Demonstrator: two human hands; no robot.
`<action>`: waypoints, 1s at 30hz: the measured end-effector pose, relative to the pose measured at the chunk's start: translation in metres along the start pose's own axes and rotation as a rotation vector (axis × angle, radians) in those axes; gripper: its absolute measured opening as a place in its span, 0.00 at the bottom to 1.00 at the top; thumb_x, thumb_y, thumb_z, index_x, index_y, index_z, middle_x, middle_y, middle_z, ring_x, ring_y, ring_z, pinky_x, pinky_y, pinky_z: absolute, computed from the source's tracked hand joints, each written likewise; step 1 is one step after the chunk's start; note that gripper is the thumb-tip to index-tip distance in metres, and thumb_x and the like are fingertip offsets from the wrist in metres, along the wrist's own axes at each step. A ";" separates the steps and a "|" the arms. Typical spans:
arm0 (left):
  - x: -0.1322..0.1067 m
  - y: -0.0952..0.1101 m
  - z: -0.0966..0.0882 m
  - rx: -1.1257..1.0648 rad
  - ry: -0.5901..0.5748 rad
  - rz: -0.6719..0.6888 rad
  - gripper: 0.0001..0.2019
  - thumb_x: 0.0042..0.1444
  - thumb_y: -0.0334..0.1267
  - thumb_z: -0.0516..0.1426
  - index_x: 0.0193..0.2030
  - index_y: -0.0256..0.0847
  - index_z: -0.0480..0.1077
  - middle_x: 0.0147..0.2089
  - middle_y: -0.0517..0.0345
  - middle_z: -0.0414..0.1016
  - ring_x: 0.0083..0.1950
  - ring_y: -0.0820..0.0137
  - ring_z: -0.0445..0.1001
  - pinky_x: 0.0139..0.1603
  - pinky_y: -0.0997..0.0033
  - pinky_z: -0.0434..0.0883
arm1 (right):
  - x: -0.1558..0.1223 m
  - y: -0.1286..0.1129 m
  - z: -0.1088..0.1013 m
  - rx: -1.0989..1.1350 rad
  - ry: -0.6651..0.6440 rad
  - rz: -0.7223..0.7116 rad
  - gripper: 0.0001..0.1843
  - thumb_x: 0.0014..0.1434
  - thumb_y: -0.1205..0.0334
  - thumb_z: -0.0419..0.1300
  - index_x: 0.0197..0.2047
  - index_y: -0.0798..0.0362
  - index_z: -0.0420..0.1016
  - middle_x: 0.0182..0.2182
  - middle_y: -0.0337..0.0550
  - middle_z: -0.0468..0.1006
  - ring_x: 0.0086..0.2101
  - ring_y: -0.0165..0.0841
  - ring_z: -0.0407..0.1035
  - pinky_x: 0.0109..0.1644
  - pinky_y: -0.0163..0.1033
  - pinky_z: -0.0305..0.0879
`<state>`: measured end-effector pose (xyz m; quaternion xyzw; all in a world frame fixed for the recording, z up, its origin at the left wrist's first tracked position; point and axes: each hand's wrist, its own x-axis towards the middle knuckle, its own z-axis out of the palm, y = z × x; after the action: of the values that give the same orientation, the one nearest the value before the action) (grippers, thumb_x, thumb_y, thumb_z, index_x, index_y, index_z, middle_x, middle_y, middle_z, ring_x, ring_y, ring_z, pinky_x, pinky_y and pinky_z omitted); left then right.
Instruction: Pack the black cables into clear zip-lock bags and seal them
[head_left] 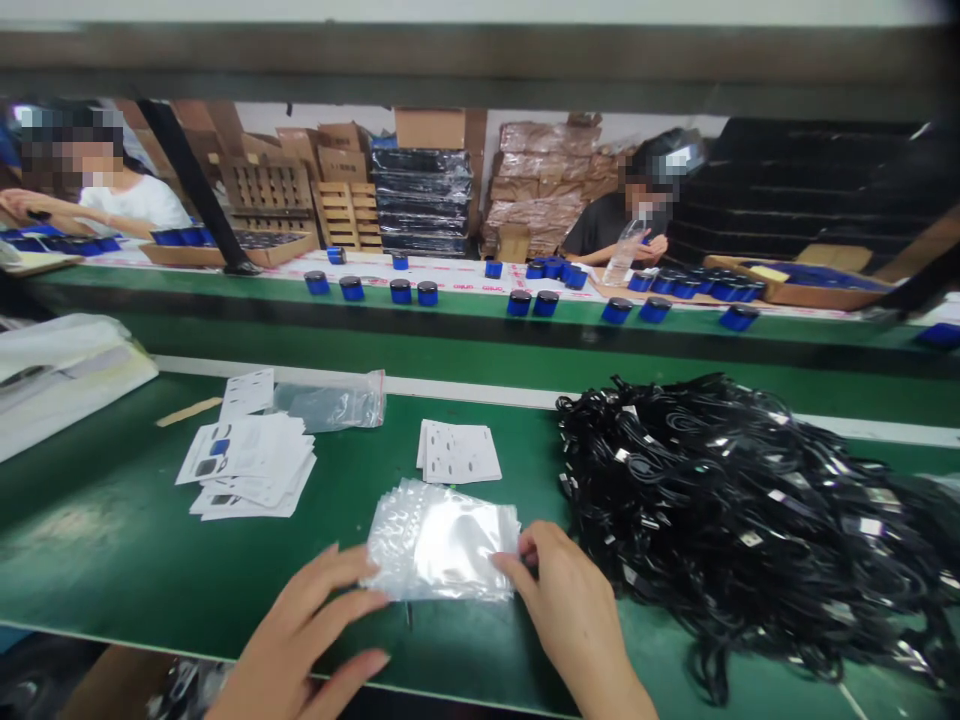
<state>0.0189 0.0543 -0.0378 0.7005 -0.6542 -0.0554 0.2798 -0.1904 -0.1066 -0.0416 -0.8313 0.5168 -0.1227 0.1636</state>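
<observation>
A stack of clear plastic bags (439,545) lies on the green workbench (150,560) near its front edge. My right hand (562,600) pinches the stack's right edge between thumb and fingers. My left hand (300,630) sits at the left edge, fingers apart and touching the plastic. To the right of my right hand rises a large tangled heap of black cables (742,510). Beyond the bags lies a small pile of white punched cards (457,452). Further left are loose printed sheets (251,465) and a clear zip bag (334,402).
A white package (67,375) and a wooden stick (189,411) lie at the left. Across a raised green bench stand several blue-lidded jars (401,291). Two co-workers (127,195) (630,215) sit beyond it among trays, pallets and stacked cartons.
</observation>
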 end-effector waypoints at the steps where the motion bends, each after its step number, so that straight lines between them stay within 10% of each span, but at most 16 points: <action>1: 0.015 0.002 0.003 0.117 -0.030 0.081 0.17 0.55 0.46 0.58 0.52 0.53 0.71 0.57 0.58 0.71 0.61 0.57 0.65 0.60 0.52 0.63 | 0.000 0.000 -0.002 0.040 -0.025 0.022 0.10 0.56 0.60 0.63 0.28 0.53 0.66 0.27 0.41 0.72 0.29 0.38 0.71 0.30 0.38 0.60; 9: 0.040 0.005 0.040 0.277 -0.201 0.192 0.24 0.62 0.47 0.51 0.65 0.50 0.56 0.66 0.53 0.58 0.68 0.55 0.53 0.60 0.31 0.43 | 0.000 0.007 -0.012 0.184 -0.064 -0.051 0.11 0.61 0.66 0.55 0.26 0.53 0.70 0.27 0.38 0.72 0.29 0.32 0.69 0.32 0.35 0.59; 14: 0.040 0.003 0.040 0.254 -0.160 0.145 0.21 0.63 0.41 0.50 0.62 0.52 0.59 0.63 0.55 0.63 0.65 0.55 0.58 0.58 0.27 0.42 | -0.005 0.008 -0.006 0.264 0.243 -0.136 0.13 0.63 0.61 0.53 0.31 0.53 0.74 0.30 0.43 0.73 0.31 0.35 0.68 0.36 0.38 0.60; 17: 0.039 0.010 0.037 0.186 -0.078 0.072 0.23 0.61 0.44 0.52 0.63 0.50 0.57 0.63 0.53 0.64 0.64 0.52 0.59 0.57 0.26 0.46 | -0.010 0.008 -0.007 0.508 0.206 -0.099 0.13 0.63 0.57 0.53 0.30 0.52 0.73 0.28 0.41 0.73 0.30 0.33 0.68 0.35 0.36 0.60; 21: 0.036 0.025 0.028 -0.042 -0.124 -0.250 0.24 0.61 0.50 0.50 0.61 0.44 0.60 0.52 0.54 0.76 0.64 0.54 0.60 0.52 0.51 0.70 | -0.014 0.004 -0.014 0.847 -0.099 0.022 0.15 0.60 0.53 0.53 0.38 0.54 0.74 0.30 0.44 0.75 0.31 0.34 0.68 0.36 0.35 0.63; 25: 0.037 0.031 0.015 -0.159 -0.193 -0.352 0.22 0.60 0.50 0.50 0.58 0.43 0.62 0.36 0.61 0.78 0.44 0.66 0.77 0.45 0.72 0.73 | -0.018 0.002 -0.015 0.874 -0.344 0.031 0.16 0.57 0.53 0.54 0.31 0.57 0.74 0.25 0.43 0.72 0.28 0.33 0.65 0.32 0.35 0.60; 30: 0.034 0.034 0.005 -0.039 0.164 -0.335 0.14 0.56 0.49 0.54 0.45 0.46 0.70 0.43 0.58 0.75 0.39 0.71 0.76 0.31 0.82 0.72 | -0.024 -0.001 -0.009 0.832 -0.308 0.008 0.11 0.54 0.59 0.56 0.25 0.56 0.71 0.22 0.40 0.70 0.26 0.30 0.64 0.31 0.32 0.59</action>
<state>-0.0088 0.0205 -0.0163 0.7963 -0.5021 -0.0564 0.3325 -0.2028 -0.0862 -0.0339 -0.7013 0.3961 -0.1942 0.5600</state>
